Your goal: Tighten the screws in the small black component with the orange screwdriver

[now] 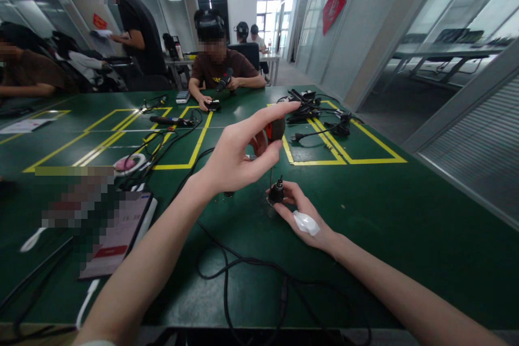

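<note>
In the middle of the view my left hand [243, 146] is raised above the table. Its fingers curl round a small black-and-red piece [277, 130], with the index finger stretched out over the top; the rest of the piece is hidden. Lower and to the right, my right hand [302, 211] pinches a black cone-like part [277, 192] with a narrow metallic tip pointing up. A white patch [307, 223] covers the base of the right thumb. Below my hands a thin black cable [243, 260] loops across the green tabletop [389, 211].
Phone-like devices [117, 232] with white cables lie at the left, near a white tape roll [130, 164]. A heap of black cables and plugs [304, 105] sits at the far right. Across the table a person [225, 67] in headgear handles small dark devices.
</note>
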`<state>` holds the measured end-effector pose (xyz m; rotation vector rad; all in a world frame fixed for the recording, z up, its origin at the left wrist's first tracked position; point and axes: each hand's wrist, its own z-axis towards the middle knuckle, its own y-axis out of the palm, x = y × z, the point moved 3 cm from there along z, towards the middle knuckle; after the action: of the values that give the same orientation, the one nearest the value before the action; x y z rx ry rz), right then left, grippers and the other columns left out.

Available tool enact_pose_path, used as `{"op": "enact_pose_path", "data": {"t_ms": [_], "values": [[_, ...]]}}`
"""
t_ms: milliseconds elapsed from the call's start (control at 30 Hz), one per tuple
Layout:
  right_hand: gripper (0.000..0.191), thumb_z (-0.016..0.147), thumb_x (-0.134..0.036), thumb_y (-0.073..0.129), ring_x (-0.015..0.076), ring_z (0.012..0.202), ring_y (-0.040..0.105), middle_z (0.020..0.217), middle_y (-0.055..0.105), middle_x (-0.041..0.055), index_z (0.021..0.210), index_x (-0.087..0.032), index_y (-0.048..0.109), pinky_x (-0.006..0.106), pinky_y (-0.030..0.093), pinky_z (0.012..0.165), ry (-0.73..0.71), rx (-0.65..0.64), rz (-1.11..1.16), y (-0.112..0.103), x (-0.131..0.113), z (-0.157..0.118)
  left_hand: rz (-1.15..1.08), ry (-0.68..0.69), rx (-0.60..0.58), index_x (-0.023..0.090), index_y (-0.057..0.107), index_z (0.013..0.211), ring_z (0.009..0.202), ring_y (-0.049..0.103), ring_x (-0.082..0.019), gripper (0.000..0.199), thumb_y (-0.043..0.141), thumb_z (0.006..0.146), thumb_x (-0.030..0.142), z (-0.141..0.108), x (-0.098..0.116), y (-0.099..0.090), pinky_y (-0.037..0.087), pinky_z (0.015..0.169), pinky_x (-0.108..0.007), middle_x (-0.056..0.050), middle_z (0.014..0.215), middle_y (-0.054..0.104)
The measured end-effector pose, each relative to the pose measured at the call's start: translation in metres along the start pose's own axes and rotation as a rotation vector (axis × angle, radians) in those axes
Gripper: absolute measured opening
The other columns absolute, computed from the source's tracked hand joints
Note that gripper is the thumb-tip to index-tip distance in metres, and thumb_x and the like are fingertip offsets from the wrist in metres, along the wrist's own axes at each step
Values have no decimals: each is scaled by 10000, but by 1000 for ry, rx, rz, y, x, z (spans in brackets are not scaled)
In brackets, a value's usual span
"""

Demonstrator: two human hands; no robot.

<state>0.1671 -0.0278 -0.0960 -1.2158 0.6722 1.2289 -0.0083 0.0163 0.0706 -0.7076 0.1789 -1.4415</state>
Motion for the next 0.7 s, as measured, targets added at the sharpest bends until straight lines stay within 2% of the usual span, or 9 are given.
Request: {"op": "enact_pose_path", "data": {"t_ms": [133, 467, 700], "values": [[366, 960, -379, 638, 279, 1111, 727, 1200, 727, 116, 1279, -263, 501, 507, 591, 989, 8, 11, 10, 0, 1, 0, 2, -10, 5, 279, 547, 1421, 822, 724, -148, 473, 546, 956, 194, 0, 0, 0, 629, 655, -266, -20, 1175, 730], [376, 949, -400, 654, 285, 1092, 730, 1172, 717, 117, 1250, -265, 473, 520, 585, 988, 1, 49, 21, 3, 8, -1, 6, -25, -3, 279, 542, 1425, 835, 729, -150, 458, 545, 970, 228, 0, -1, 0, 632, 662, -270, -38, 1240, 715], [376, 952, -395, 651, 277, 1100, 726, 1178, 712, 116, 1254, -266, 468, 513, 597, 983, -2, 42, 20, 2, 5, -1, -14, -23, 3, 273, 538, 1431, 821, 718, -152, 485, 557, 953, 192, -1, -2, 1, 621, 655, -269, -24, 1127, 729]]}}
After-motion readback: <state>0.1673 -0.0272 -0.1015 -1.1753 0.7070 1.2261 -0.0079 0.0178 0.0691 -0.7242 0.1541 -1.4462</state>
